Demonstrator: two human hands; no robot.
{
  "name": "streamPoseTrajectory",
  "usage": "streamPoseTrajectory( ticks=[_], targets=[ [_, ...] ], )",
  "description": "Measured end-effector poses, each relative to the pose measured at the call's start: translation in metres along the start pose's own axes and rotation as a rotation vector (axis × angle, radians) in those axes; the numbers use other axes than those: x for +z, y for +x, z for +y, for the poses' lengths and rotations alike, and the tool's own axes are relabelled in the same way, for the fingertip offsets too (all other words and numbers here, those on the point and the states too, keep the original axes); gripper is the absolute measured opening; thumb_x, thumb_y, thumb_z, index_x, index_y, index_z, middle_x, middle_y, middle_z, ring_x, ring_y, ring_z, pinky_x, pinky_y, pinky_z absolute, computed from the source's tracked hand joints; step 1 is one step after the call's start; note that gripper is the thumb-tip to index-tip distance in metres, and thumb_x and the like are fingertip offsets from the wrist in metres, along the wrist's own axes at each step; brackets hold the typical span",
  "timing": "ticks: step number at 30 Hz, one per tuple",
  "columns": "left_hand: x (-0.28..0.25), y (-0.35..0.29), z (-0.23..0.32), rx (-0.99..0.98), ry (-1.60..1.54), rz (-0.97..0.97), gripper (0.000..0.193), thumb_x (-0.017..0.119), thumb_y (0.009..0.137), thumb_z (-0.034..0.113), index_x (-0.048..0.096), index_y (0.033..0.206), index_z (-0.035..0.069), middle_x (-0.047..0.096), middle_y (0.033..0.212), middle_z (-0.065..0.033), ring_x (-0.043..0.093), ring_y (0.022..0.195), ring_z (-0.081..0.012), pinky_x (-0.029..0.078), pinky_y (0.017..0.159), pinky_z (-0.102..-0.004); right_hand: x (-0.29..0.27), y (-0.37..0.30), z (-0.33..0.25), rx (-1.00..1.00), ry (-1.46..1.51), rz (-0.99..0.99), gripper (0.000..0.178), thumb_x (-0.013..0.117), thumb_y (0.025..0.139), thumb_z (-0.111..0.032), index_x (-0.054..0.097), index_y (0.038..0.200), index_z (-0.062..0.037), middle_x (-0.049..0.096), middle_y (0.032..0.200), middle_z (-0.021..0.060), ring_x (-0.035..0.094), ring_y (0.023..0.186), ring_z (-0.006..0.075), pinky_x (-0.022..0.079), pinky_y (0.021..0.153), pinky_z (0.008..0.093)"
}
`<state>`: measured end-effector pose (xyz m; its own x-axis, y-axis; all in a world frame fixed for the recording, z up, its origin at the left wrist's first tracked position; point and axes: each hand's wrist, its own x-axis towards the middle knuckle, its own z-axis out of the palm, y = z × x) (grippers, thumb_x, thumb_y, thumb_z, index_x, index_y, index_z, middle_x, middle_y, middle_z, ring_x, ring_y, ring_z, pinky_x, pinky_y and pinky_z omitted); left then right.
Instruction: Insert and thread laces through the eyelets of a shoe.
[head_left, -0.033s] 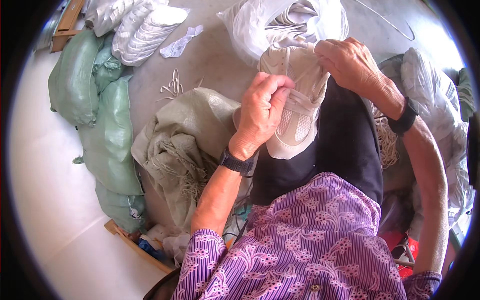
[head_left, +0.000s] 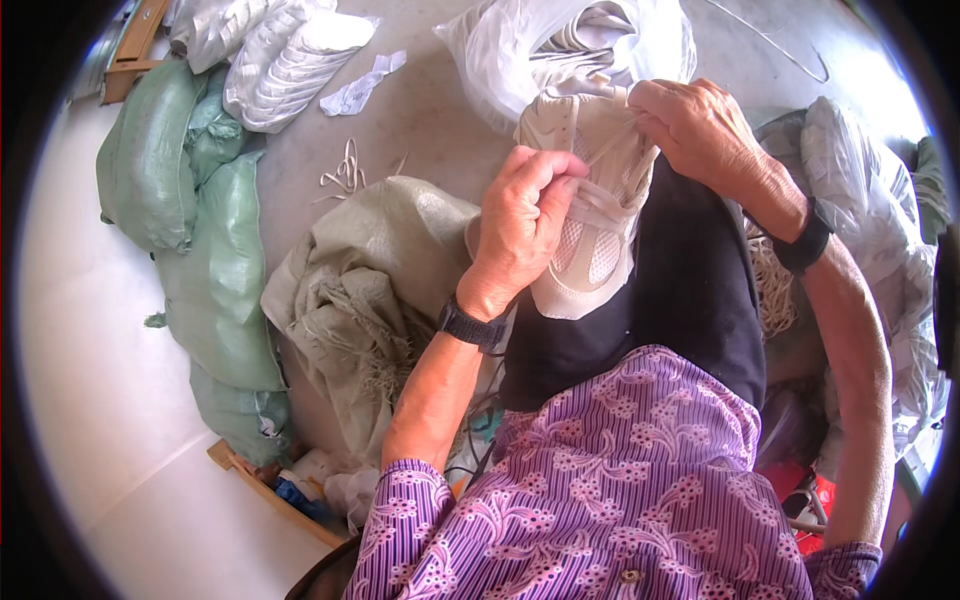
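Observation:
A cream shoe upper (head_left: 590, 255) with mesh panels rests on my dark-trousered lap, its rounded toe towards me. My left hand (head_left: 530, 205) is closed at its left side, thumb and forefinger pinching a pale shoelace (head_left: 603, 150) near the lacing holes. My right hand (head_left: 695, 125) is closed by the far right edge of the upper, its fingertips pinched on the same pale lace, which seems to run between the two hands. The fingers hide the lace ends and part of the opening.
A clear plastic bag (head_left: 480, 45) of stacked pale shoe pieces lies beyond my knees. At left are green sacks (head_left: 220, 280), a crumpled beige sack (head_left: 340, 290) and loose laces (head_left: 345, 170). A bundle of laces (head_left: 772, 285) and plastic-wrapped goods (head_left: 860, 190) lie at right.
My right hand has shifted very slightly, and the lace between the hands shows more clearly. The shoe upper and my left hand stay almost where they were.

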<state>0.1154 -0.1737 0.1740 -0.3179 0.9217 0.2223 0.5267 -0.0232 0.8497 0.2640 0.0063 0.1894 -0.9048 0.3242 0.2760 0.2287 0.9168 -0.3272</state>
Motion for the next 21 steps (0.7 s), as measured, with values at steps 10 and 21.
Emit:
streamPoseTrajectory(
  ticks=[10, 21],
  targets=[
    [-0.002, -0.002, -0.004, -0.018, -0.053, -0.008, 0.01, 0.058, 0.09, 0.006, 0.064, 0.098, 0.005, 0.054, 0.084, -0.0023, 0.053, 0.074, -0.0112, 0.044, 0.068, -0.0251, -0.011, -0.016, -0.041, -0.016, 0.448, -0.206, 0.014, 0.064, 0.074, -0.011, 0.064, 0.085, -0.0029, 0.064, 0.075, 0.014, 0.064, 0.074, 0.0318, 0.05, 0.067, 0.0391],
    [0.002, 0.009, 0.032, -0.068, 0.027, -0.228, 0.011, 0.061, 0.085, 0.005, 0.065, 0.094, 0.0, 0.065, 0.074, -0.0127, 0.063, 0.067, -0.014, 0.049, 0.064, -0.0283, -0.013, -0.023, -0.039, 0.077, 0.471, -0.143, 0.013, 0.064, 0.073, -0.01, 0.063, 0.083, -0.0026, 0.064, 0.074, 0.014, 0.063, 0.073, 0.0324, 0.05, 0.066, 0.0396]
  ],
)
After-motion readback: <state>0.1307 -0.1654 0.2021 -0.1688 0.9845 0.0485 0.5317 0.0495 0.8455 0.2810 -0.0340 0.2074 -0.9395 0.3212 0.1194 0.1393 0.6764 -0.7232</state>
